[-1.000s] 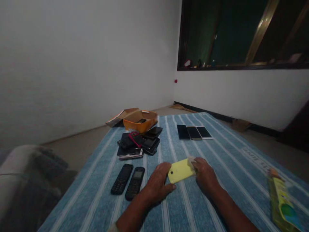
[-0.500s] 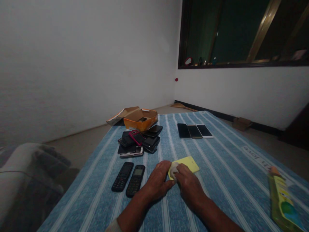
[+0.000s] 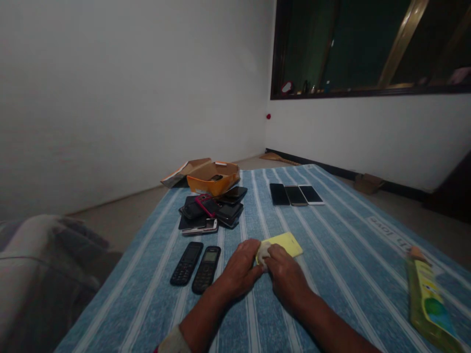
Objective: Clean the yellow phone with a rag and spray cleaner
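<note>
A flat yellow phone (image 3: 289, 243) lies on the striped blue cloth in front of me, its left end covered by my hands. My left hand (image 3: 241, 267) is closed on that left end, thumb at the near edge. Fingers bunched, my right hand (image 3: 287, 274) pinches a crumpled whitish wipe (image 3: 262, 254) and presses it on the yellow surface. Just left of my left hand are two black keypad phones, one (image 3: 206, 269) nearer to it and the other (image 3: 187, 263) beyond. The fingertips under the wipe are hidden.
Behind the keypad phones is a heap of phones (image 3: 198, 225), with an open orange box (image 3: 206, 186) beyond it. Three smartphones (image 3: 295, 195) lie in a row farther back. A yellow-green bottle (image 3: 430, 304) lies at the right. Grey fabric (image 3: 47, 284) bulges at the left.
The view has tilted down a little, so everything sits slightly higher or lower by a small shift. Both hands keep their hold; the wipe stays near the phone's left end.
</note>
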### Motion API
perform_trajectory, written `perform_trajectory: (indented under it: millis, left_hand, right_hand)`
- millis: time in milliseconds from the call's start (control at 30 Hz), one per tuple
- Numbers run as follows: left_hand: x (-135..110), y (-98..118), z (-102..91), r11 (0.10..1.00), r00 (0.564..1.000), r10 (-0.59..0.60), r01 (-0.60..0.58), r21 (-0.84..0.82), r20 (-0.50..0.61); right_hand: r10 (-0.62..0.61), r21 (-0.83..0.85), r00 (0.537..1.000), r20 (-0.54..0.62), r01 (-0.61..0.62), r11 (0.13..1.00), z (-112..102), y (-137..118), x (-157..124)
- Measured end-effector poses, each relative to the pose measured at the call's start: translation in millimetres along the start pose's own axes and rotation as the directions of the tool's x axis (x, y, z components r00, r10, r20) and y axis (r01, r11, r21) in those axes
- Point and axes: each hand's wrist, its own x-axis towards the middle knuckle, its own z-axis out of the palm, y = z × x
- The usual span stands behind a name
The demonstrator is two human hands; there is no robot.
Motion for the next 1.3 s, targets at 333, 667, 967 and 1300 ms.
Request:
perform_trajectory:
  millis: [333,667,967,1300]
  left_hand:
    - [-1,-2,0.0,1.0,1.0,-0.015,0.015,-0.001,-0.008]
    - [-1,-4,2.5,0.999,0.999,-0.034,0.034,-0.002,-0.025]
    - [-2,-13,10.7,0.997,0.993,-0.076,0.074,-0.032,-0.088]
    - [0,-13,10.4,0.99,0.989,-0.139,0.136,-0.047,-0.059]
  right_hand:
    - [0.244,-0.167,0.966,0.083,-0.228,0.959,-25,28,9]
    - [0.196,-0.18,0.978,0.071,-0.18,0.967,-21,22,7]
    - [-0.076,-0.081,0.994,0.079,0.083,0.993,2,-9,18]
    - [0.167,-0.223,0.983,0.079,-0.146,0.964,-12,16,30]
